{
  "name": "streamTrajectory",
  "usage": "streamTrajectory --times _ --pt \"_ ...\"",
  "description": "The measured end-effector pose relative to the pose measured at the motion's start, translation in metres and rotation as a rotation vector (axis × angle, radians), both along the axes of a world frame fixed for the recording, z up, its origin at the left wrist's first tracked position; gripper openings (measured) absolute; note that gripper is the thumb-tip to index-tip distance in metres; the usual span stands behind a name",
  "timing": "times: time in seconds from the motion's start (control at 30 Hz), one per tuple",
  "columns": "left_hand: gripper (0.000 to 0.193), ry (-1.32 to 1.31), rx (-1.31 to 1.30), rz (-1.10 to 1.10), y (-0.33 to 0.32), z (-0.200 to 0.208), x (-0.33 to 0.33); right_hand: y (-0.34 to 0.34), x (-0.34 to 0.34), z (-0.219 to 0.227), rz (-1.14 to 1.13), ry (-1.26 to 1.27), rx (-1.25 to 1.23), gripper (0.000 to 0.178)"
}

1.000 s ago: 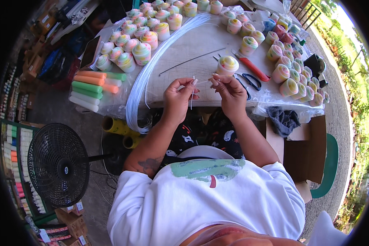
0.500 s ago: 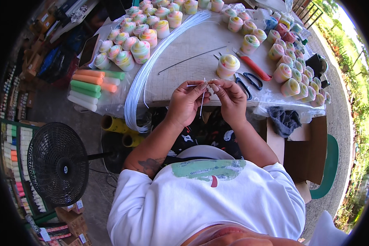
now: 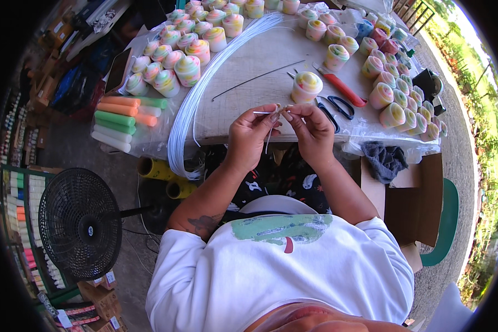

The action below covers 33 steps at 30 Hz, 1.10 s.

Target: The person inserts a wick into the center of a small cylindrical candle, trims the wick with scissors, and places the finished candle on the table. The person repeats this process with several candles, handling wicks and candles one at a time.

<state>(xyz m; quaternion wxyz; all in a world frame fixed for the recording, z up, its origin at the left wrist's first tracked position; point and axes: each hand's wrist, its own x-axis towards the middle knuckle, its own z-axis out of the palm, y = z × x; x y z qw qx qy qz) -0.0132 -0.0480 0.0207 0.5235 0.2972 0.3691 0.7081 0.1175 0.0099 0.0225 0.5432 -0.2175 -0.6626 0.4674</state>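
Observation:
Over the table's near edge, my left hand (image 3: 249, 135) and my right hand (image 3: 311, 130) meet, fingertips nearly touching. A thin white wick (image 3: 268, 142) is pinched in my left hand, with one end pointing left and another hanging down. My right thumb and forefinger are pinched together at the wick's other part; exactly what they grip is too small to tell. Just beyond the fingers stands a swirl-topped pastel candle (image 3: 306, 87). Scissors with dark blue handles (image 3: 341, 108) and a red-handled tool (image 3: 346, 90) lie right of it.
A long bundle of white wicks (image 3: 205, 77) curves over the table edge at left. Coloured candle sticks (image 3: 116, 119) lie beside it. Swirled candles crowd the far left (image 3: 187, 71) and the right (image 3: 392, 116). A thin metal rod (image 3: 254, 82) lies mid-table. A black fan (image 3: 80, 224) stands at left.
The hanging end of the wick has shifted slightly left and looks thinner. Both hands stay close together, fingers slightly moved. The view has shifted a little.

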Motion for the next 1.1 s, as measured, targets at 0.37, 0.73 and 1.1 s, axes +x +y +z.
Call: streamTrajectory --times 0.37,0.73,1.1 --pt "0.018 0.369 0.030 0.086 -0.002 0.005 0.000 -0.002 0.003 0.020 -0.139 -0.301 0.403 0.016" --pt "0.009 0.611 0.212 0.306 0.004 -0.012 -0.001 -0.003 -0.004 0.015 -0.130 -0.260 0.282 0.017" --pt "0.017 0.993 -0.031 0.367 0.047 0.006 -0.049 0.015 0.004 -0.004 -0.105 0.051 -0.228 0.011"
